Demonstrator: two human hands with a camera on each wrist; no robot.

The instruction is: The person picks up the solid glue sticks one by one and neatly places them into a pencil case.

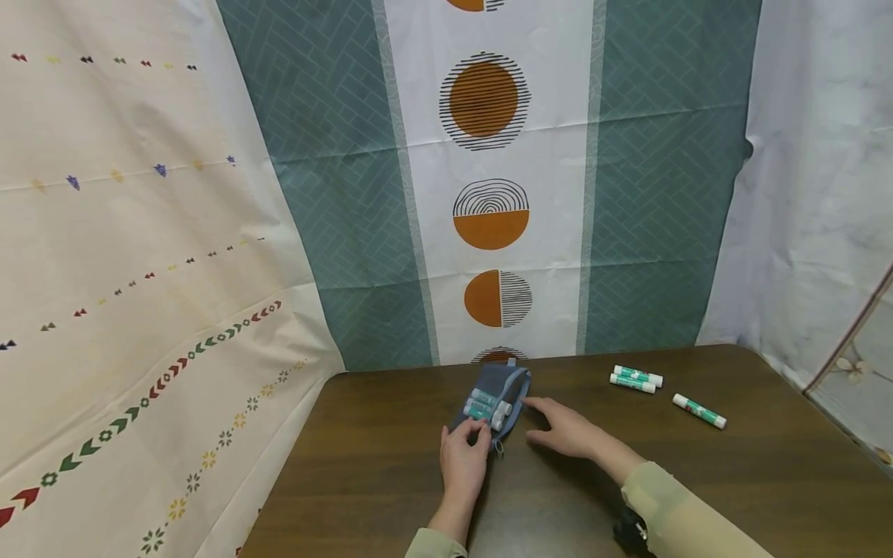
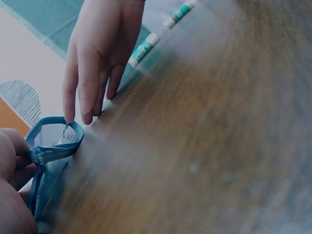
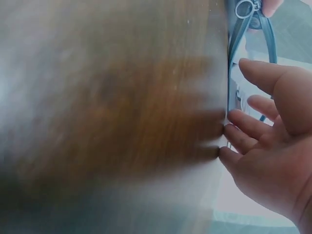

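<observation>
At 5 o'clock in my head view, a black object [image 1: 631, 531] by the right sleeve [image 1: 691, 508] is too dark to make out. The left hand [image 1: 463, 459] pinches the blue pouch [image 1: 494, 376] at its 6 o'clock, hiding that end from me. At its 4 o'clock the right hand's [image 1: 568, 428] grip is apart; fingertip contact I cannot tell. In the pouch, on the brown surface [image 1: 377, 449], green-and-white tubes [image 1: 480, 409] overlap, hard to count. Loose tubes [image 1: 699, 411] lie toward 3 o'clock; patterned cloth [image 1: 488, 163] at 12 is cut off above.

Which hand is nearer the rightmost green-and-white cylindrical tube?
Right. The right hand is left of the tube; the left hand is farther left, holding the blue zippered pouch.
</observation>
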